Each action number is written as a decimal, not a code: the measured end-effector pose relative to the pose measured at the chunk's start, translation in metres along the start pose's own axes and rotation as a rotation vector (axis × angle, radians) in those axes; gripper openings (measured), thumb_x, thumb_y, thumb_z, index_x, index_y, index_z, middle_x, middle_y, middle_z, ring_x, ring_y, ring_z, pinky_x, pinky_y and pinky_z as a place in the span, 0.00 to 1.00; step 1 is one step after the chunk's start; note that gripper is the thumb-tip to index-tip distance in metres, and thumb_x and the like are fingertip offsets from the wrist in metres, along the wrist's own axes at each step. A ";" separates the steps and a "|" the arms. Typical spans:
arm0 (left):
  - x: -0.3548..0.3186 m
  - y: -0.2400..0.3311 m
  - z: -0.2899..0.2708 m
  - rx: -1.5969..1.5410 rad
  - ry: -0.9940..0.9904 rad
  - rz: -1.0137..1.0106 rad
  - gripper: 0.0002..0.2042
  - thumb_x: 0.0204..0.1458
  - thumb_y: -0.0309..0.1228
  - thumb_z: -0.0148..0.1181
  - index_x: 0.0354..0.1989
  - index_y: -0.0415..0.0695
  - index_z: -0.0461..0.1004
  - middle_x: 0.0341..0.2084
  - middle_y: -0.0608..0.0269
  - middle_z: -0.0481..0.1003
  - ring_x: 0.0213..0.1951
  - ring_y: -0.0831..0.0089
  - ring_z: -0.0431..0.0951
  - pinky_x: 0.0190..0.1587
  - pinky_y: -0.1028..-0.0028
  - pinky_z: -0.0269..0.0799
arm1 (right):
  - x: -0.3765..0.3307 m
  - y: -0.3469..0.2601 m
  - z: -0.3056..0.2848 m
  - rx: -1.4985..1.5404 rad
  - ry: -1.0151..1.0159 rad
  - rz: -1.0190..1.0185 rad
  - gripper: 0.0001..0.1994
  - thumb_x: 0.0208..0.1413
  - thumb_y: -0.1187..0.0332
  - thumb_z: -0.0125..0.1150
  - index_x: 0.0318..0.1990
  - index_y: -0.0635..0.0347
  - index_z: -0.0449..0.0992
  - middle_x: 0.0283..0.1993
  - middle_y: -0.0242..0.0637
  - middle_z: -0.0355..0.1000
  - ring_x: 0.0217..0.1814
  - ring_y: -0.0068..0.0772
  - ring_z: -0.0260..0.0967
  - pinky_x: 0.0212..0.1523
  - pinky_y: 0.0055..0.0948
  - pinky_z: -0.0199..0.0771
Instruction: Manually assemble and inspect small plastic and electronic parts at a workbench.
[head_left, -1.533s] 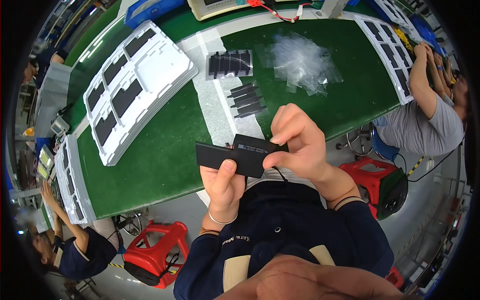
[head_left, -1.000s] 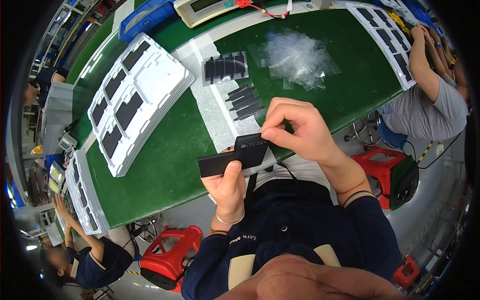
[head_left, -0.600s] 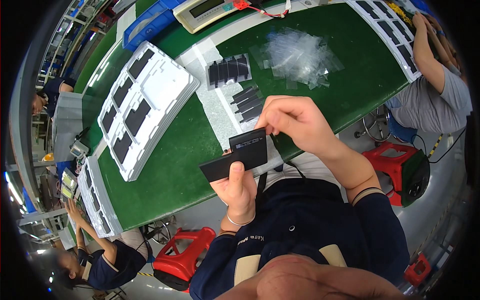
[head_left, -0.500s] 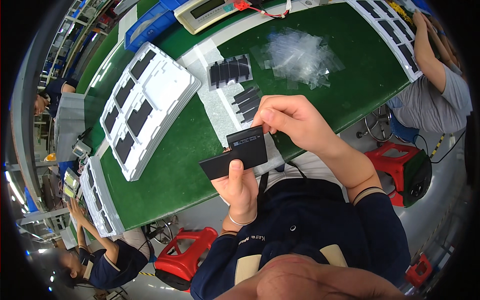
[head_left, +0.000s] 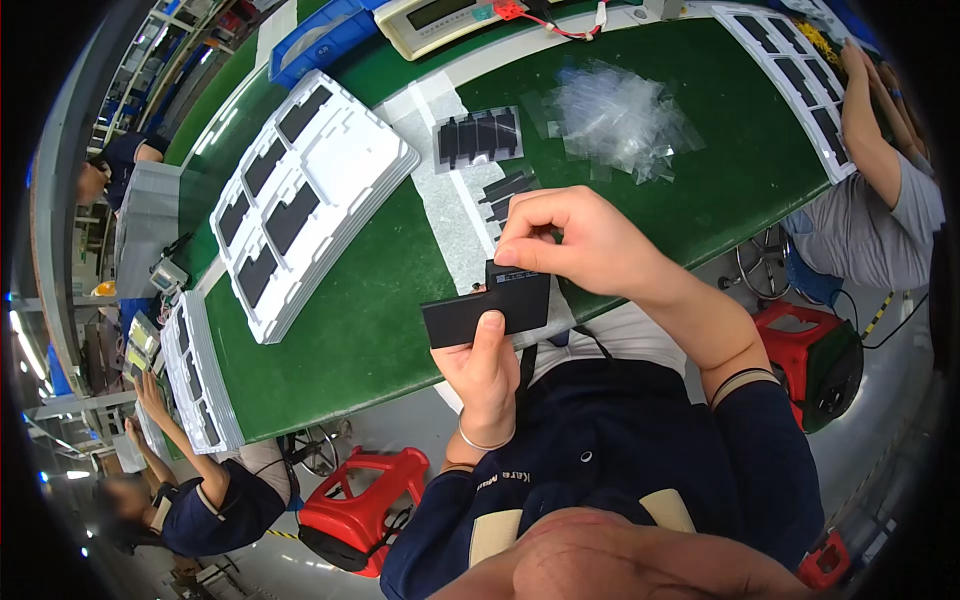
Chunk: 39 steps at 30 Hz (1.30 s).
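Note:
My left hand (head_left: pixel 482 375) holds a flat black L-shaped battery pack (head_left: pixel 518 308) above the near edge of the table, with its thumb across the lower side. Small printing shows on the pack's upper part, and a tiny copper-coloured bit sits in its notch. Fingers of my right hand (head_left: pixel 570 238) are pinched together at the pack's top edge; anything thin between them is hidden. Just beyond lie black adhesive strips (head_left: pixel 510 190) and a clear sheet bearing more black strips (head_left: pixel 478 140).
Stacked white trays (head_left: pixel 355 150) with black packs stand left on the green table (head_left: pixel 360 340). Clear film pieces (head_left: pixel 625 120) are heaped beyond my right hand. A meter (head_left: pixel 425 22) and blue bin (head_left: pixel 318 42) sit at the back. Co-workers sit on both sides, near red stools (head_left: pixel 365 500).
My right hand's pinched fingers have moved from the pack's upper right corner leftward along its top edge. The pack has turned slightly in my left hand, and the whole view has shifted a little.

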<state>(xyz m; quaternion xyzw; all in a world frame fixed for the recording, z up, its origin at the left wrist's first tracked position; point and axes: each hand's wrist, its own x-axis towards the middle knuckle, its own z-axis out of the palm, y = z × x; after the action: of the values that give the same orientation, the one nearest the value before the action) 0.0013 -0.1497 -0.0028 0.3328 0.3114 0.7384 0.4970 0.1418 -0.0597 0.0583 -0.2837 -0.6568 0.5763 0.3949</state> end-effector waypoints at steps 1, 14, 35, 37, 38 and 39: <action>0.000 0.000 0.001 0.022 0.004 0.014 0.13 0.51 0.22 0.53 0.45 0.36 0.67 0.40 0.55 0.72 0.41 0.68 0.74 0.46 0.68 0.71 | -0.001 0.000 0.002 -0.099 0.033 -0.071 0.04 0.48 0.73 0.61 0.26 0.64 0.75 0.24 0.29 0.68 0.25 0.18 0.60 0.26 0.19 0.59; 0.009 0.007 -0.001 -0.089 0.009 -0.051 0.13 0.52 0.23 0.52 0.46 0.35 0.66 0.41 0.53 0.71 0.43 0.65 0.74 0.48 0.66 0.71 | -0.002 0.006 0.001 0.110 0.036 0.044 0.04 0.49 0.74 0.59 0.27 0.65 0.75 0.27 0.29 0.68 0.27 0.17 0.60 0.28 0.19 0.59; 0.001 0.008 -0.003 0.192 -0.053 0.033 0.10 0.46 0.20 0.60 0.39 0.32 0.74 0.35 0.56 0.76 0.37 0.74 0.74 0.44 0.74 0.67 | -0.019 0.011 -0.003 -0.111 0.099 -0.173 0.10 0.41 0.73 0.66 0.19 0.62 0.69 0.20 0.29 0.61 0.23 0.22 0.56 0.24 0.22 0.55; 0.000 0.009 -0.007 0.216 -0.119 -0.044 0.10 0.46 0.20 0.60 0.38 0.32 0.74 0.34 0.57 0.76 0.36 0.75 0.74 0.43 0.75 0.68 | -0.020 0.012 -0.001 -0.174 0.100 -0.206 0.13 0.40 0.73 0.67 0.17 0.61 0.66 0.18 0.29 0.59 0.22 0.23 0.54 0.23 0.23 0.52; 0.000 0.009 -0.009 0.227 -0.152 -0.082 0.10 0.46 0.20 0.60 0.38 0.32 0.74 0.33 0.58 0.76 0.36 0.75 0.74 0.43 0.75 0.68 | -0.020 0.013 0.000 -0.221 0.095 -0.219 0.14 0.40 0.72 0.67 0.16 0.60 0.64 0.18 0.30 0.58 0.22 0.24 0.53 0.22 0.24 0.51; 0.000 0.009 -0.008 0.264 -0.167 -0.078 0.09 0.45 0.20 0.60 0.36 0.31 0.75 0.31 0.58 0.77 0.33 0.76 0.75 0.39 0.77 0.70 | -0.021 0.015 0.000 -0.268 0.090 -0.232 0.15 0.40 0.72 0.68 0.15 0.60 0.63 0.17 0.30 0.57 0.22 0.25 0.53 0.22 0.25 0.51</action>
<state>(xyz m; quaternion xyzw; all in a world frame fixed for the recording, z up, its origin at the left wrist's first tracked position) -0.0103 -0.1535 -0.0005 0.4430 0.3759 0.6412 0.5013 0.1514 -0.0742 0.0398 -0.2815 -0.7377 0.4210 0.4465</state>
